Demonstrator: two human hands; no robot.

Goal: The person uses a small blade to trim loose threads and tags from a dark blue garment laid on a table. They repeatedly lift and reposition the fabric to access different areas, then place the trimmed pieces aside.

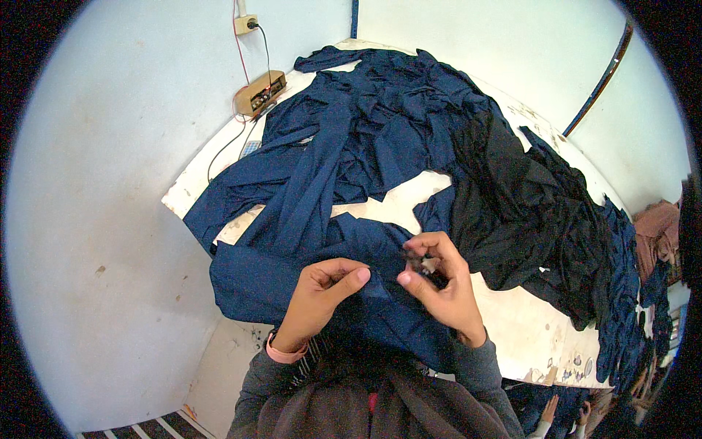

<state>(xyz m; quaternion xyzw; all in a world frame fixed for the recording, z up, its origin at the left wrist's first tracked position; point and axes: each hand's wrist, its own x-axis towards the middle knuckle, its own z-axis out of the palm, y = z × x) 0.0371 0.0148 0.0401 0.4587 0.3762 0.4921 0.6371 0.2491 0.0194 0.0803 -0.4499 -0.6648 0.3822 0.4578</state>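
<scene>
Navy cloth (pixel 256 282) lies across my lap and the near table edge, spread under both hands. My left hand (pixel 318 296) is closed in a pinch, thumb against forefinger, at a fold of this cloth; whether a thread is also between the fingertips is too small to tell. To its right, my right hand (pixel 450 289) curls around a small dark tool (pixel 424 265), possibly thread snips, with a pale glint on it. Its fingers partly cover the tool, which is just above the cloth, a short gap from my left fingertips.
A heap of navy garments (pixel 380 110) covers much of the white table (pixel 523 322), with black cloth (pixel 512 197) at right. A brown box-shaped device (pixel 261 94) with a cable stands at the back left by the wall. Another person's hands (pixel 550 408) show at lower right.
</scene>
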